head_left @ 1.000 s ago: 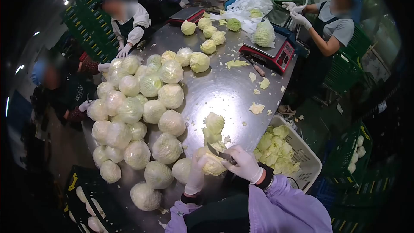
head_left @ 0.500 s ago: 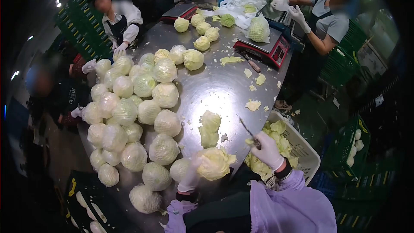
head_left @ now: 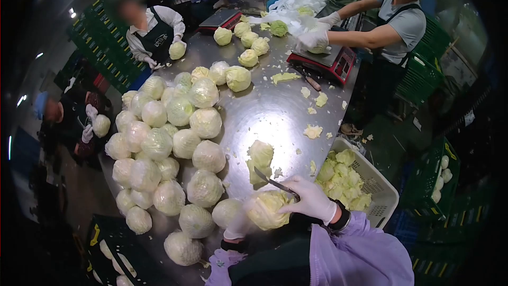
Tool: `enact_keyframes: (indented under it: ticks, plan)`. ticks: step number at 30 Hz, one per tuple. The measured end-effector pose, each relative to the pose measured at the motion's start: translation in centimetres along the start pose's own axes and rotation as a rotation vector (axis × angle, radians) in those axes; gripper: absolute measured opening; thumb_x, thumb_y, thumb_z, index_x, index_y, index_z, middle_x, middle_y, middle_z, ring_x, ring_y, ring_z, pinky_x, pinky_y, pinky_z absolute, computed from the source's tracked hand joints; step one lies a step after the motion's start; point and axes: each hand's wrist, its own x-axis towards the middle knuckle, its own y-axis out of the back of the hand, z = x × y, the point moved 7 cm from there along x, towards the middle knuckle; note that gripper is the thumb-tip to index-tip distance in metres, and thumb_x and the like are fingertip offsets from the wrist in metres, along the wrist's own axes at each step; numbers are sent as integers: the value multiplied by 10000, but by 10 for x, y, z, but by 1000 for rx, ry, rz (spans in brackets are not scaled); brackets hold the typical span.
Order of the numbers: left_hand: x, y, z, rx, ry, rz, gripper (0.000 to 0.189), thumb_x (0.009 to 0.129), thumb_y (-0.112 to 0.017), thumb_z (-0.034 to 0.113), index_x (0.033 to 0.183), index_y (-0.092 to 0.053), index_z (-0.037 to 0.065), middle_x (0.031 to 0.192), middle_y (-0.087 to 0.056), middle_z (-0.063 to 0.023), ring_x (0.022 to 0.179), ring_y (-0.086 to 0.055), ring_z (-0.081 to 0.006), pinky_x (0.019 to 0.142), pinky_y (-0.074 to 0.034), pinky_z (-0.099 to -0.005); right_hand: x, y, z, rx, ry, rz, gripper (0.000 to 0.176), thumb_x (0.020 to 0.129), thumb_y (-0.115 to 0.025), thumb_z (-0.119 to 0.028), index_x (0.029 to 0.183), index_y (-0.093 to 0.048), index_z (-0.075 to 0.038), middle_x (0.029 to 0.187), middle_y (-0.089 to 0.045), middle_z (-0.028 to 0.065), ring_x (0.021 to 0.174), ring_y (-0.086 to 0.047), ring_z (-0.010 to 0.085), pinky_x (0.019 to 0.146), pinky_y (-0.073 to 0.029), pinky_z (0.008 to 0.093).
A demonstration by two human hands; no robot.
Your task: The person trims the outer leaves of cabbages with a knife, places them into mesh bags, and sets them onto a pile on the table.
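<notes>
A pale yellow-green cabbage (head_left: 267, 211) is held at the near edge of the steel table. My left hand (head_left: 239, 226), white-gloved and partly blurred, grips it from the left. In my white-gloved right hand (head_left: 311, 199) is a knife (head_left: 271, 180), its blade slanting up and left above the cabbage. Fingers of that hand also touch the cabbage's right side. Loose cabbage leaves (head_left: 260, 161) lie on the table just beyond the blade. Left of my left hand, a pile of film-wrapped cabbages (head_left: 203, 188) covers much of the table.
A white basket (head_left: 389, 199) of leaves stands at my right. Across the table (head_left: 254, 111), a co-worker's gloved hands (head_left: 313, 39) rest over a cabbage on a red scale (head_left: 344, 63). Two people at the left hold cabbages. Green crates (head_left: 106, 257) stand on both sides.
My right hand has moved left from above the basket to the cabbage, bringing the knife over it. The co-workers at left have lifted cabbages; the one at right has reached onto the scale.
</notes>
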Motion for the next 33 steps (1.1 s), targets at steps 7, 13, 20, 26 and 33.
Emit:
enact_keyframes:
  ticks: [7,13,20,26,33]
  plan:
    - [-3,-6,18,375,-172,37,365,890,-559,210,1193,-542,7,1127,-590,-69,986,-565,-158,869,-465,-302,4,-9,1,128,236,-160,511,757,-759,-226,1198,-565,-59,1111,-590,113,980,-602,282,824,-490,330]
    - [12,25,-3,548,40,27,331,916,-544,159,1203,-533,-6,1141,-582,-77,1068,-523,-148,936,-420,-299,-1,-6,0,-6,212,-213,435,749,-760,-241,1073,-559,-32,963,-569,127,850,-584,295,738,-473,364]
    - [22,30,-18,657,29,-156,462,910,-500,253,1271,-499,-36,1243,-552,-109,1131,-516,-192,996,-379,-330,-5,-11,14,284,86,-363,398,730,-789,-251,937,-553,-7,809,-552,122,753,-555,249,671,-437,344]
    - [8,-18,-6,400,87,-331,511,897,-524,320,1267,-501,-32,1249,-542,-107,1139,-510,-182,989,-388,-318,-15,-13,19,483,-214,-466,257,784,-776,-163,896,-582,-38,683,-555,-3,596,-484,62,562,-425,244]
    - [5,11,-11,556,-9,-61,511,924,-525,280,1322,-447,-29,1252,-533,-113,1139,-509,-180,987,-386,-312,-18,1,13,318,-79,-365,207,805,-753,-156,861,-585,-50,684,-557,-12,603,-512,68,557,-411,241]
